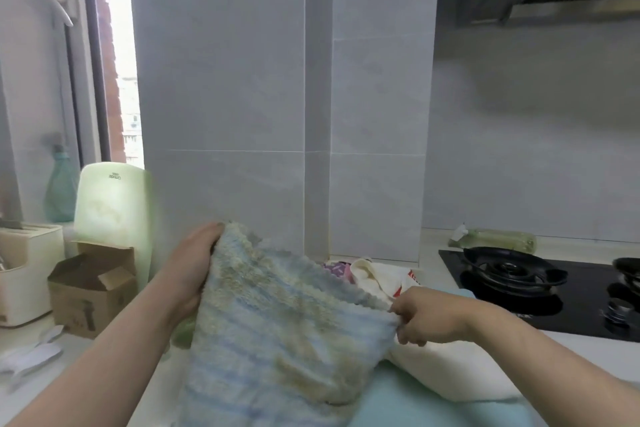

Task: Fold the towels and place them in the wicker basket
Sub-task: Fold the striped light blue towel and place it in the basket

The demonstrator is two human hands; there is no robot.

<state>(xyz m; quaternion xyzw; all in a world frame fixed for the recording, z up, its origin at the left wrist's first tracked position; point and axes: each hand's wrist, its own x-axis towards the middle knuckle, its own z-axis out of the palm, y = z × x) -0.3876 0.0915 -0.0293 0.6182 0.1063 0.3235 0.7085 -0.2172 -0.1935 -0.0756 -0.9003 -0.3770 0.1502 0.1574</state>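
Holding the towel [287,322] up left of the stove [512,274], the left grip [194,263] clutches one top corner and the right grip [426,319] pinches the other. Pull both corners taut and level, then bring them together squarely; no basket shows.

Cardboard box [90,291], green cutting board [110,208], black gas hob [540,288].

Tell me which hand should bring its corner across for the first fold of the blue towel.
Probably the right hand: it only pinches the blue towel at one corner, so it looks free to swing over. The left hand grips the other corner more fully, which suits it as the anchor.
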